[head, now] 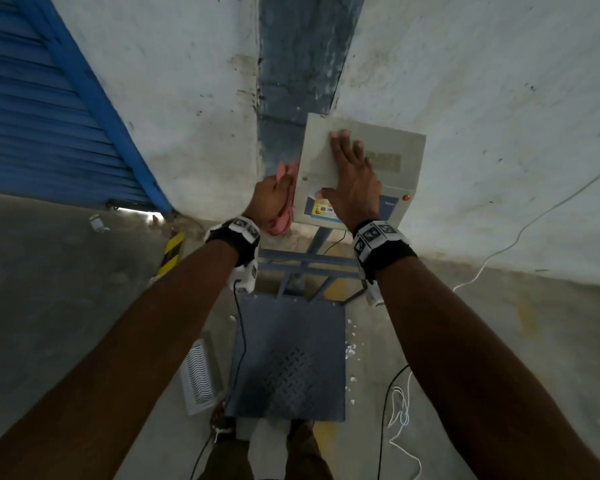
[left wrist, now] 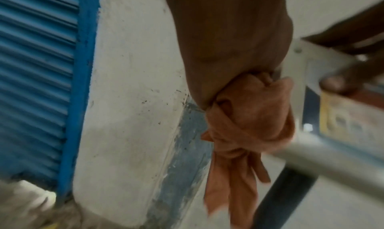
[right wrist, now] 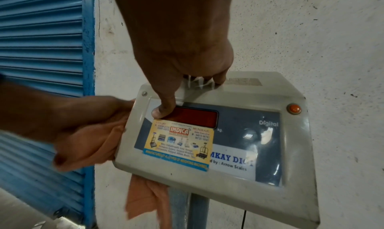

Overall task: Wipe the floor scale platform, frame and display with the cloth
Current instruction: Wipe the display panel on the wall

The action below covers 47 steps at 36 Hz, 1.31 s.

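The grey display box [head: 388, 157] of the floor scale stands on a blue post above the blue frame [head: 305, 268] and the checkered platform [head: 291, 358]. My left hand [head: 271, 199] grips a bunched pink-orange cloth [head: 286, 206] and holds it against the box's left side. In the right wrist view the cloth [right wrist: 97, 143] hangs down under the box [right wrist: 228, 150]. My right hand [head: 343, 168] lies over the top of the box, fingers stretched out, thumb [right wrist: 164, 111] on the red readout window. The left wrist view shows the left hand [left wrist: 228, 51] wrapped around the cloth [left wrist: 249, 125].
A blue roller shutter [head: 49, 116] is at the left, with a white wall [head: 499, 98] close behind the scale. A vent grille [head: 198, 375] lies left of the platform. White cables [head: 399, 410] and a black one trail on the floor at the right. My feet [head: 302, 434] stand at the platform's near edge.
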Available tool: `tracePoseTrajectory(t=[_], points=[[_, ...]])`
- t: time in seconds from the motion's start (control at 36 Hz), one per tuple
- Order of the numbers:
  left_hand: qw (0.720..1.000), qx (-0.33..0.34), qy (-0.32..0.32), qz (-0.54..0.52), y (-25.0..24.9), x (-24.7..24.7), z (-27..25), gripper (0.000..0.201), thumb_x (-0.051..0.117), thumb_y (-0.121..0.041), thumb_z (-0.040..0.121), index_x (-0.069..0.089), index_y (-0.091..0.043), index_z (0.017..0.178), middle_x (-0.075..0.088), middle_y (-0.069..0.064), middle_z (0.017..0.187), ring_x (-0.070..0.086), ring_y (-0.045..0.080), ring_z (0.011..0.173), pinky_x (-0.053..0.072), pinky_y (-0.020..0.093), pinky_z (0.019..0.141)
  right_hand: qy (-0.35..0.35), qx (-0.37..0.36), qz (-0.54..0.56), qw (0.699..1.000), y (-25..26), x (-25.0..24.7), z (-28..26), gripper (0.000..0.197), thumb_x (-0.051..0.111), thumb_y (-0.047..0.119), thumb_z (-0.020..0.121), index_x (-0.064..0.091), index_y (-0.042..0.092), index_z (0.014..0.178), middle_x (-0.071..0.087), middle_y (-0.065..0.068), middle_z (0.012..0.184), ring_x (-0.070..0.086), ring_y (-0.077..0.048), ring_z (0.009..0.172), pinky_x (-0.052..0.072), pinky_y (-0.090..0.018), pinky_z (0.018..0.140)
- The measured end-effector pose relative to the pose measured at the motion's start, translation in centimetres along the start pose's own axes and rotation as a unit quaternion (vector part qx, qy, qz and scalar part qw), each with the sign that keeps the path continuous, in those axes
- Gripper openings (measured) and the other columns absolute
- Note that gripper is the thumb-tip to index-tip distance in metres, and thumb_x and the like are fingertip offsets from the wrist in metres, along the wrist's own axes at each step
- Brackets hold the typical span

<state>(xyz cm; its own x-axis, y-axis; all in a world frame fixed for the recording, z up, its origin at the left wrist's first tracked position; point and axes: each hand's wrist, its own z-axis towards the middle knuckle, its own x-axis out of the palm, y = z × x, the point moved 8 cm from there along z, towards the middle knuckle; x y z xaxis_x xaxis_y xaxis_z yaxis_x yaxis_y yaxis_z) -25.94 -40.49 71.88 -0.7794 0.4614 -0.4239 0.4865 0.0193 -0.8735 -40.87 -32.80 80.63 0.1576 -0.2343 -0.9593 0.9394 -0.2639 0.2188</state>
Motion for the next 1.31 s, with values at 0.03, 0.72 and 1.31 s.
tracePoseTrajectory(t=[0.03, 0.72, 1.31], points=[[1.0, 0.006, -0.003, -0.001, -0.7, -0.4, 0.5, 0.055, 0.038, -0.048, 0.107, 0.071, -0.006, 0.092, 0.071, 0.019, 0.086, 0.07, 0.031, 0.082, 0.044, 0.026, 0.075, 0.0, 0.0, -0.002, 1.0, 0.1, 0.1, 0.0, 0.114, 0.086, 0.032, 0.073, 0.014, 0.021, 0.162, 0.012, -0.002, 0.169, 0.015, -0.034, 0.154, 0.025, -0.051, 0.122], [0.97, 0.185, -0.113, -0.111, -8.4, -2.2, 1.6, 0.051, 0.033, -0.064, 0.102, 0.062, -0.032, 0.13, 0.068, -0.009, 0.087, 0.067, 0.002, 0.078, 0.052, 0.022, 0.077, -0.004, 0.003, -0.004, 1.0, -0.1, -0.1, 0.0, 0.115, 0.086, 0.031, 0.074, 0.014, 0.021, 0.162, 0.011, -0.003, 0.169, 0.013, -0.033, 0.154, 0.022, -0.051, 0.123], [0.996, 0.037, -0.08, -0.015, -0.5, 0.5, -9.1, 0.072, 0.023, -0.069, 0.092, 0.063, -0.012, 0.078, 0.056, -0.001, 0.062, 0.054, 0.004, 0.051, 0.038, 0.014, 0.046, 0.017, 0.029, -0.018, 0.999, 1.3, -0.4, -1.0, 0.11, 0.081, 0.023, 0.081, 0.006, 0.019, 0.162, 0.007, -0.005, 0.169, 0.01, -0.037, 0.154, 0.019, -0.054, 0.123]])
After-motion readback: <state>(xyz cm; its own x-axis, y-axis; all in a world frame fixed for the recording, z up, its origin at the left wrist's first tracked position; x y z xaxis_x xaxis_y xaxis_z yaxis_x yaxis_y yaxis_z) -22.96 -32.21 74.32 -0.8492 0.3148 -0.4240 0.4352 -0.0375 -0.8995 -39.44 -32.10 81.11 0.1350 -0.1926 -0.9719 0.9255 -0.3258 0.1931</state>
